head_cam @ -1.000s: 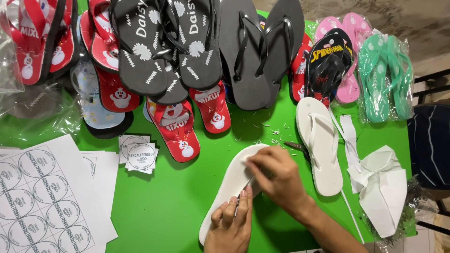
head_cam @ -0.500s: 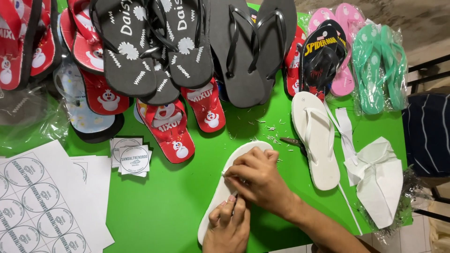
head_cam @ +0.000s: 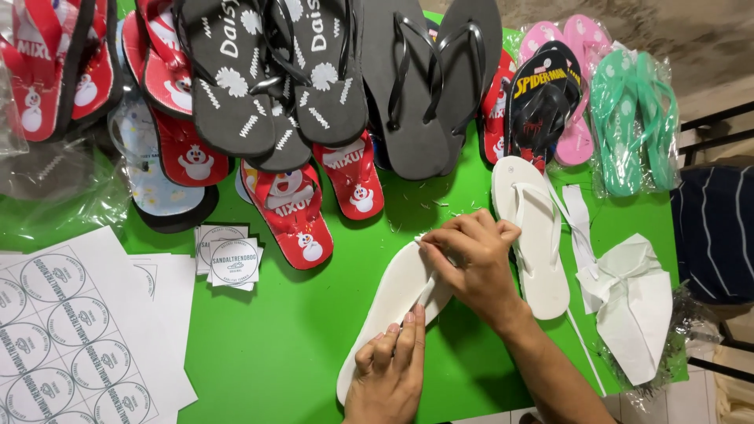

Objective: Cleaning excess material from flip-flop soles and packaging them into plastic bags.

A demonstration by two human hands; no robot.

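Head view: white sandal sole (head_cam: 390, 302) is lain at 6 o'clock on green table (head_cam: 275, 345), pressed flat by left hand (head_cam: 389, 377); strap is pinched by right hand (head_cam: 471, 263), fitting judged unfinished; finished white sandal (head_cam: 530, 228) at 3

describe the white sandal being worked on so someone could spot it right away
On the green table, near the front edge, lies a white sandal under the left hand and right hand. Unlike the strapped white sandal beside it, it lies diagonally.

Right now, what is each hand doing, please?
Left hand: fingers flat, pressing the white sandal down, not gripping.
Right hand: fingers closed, pinching the sandal's strap.
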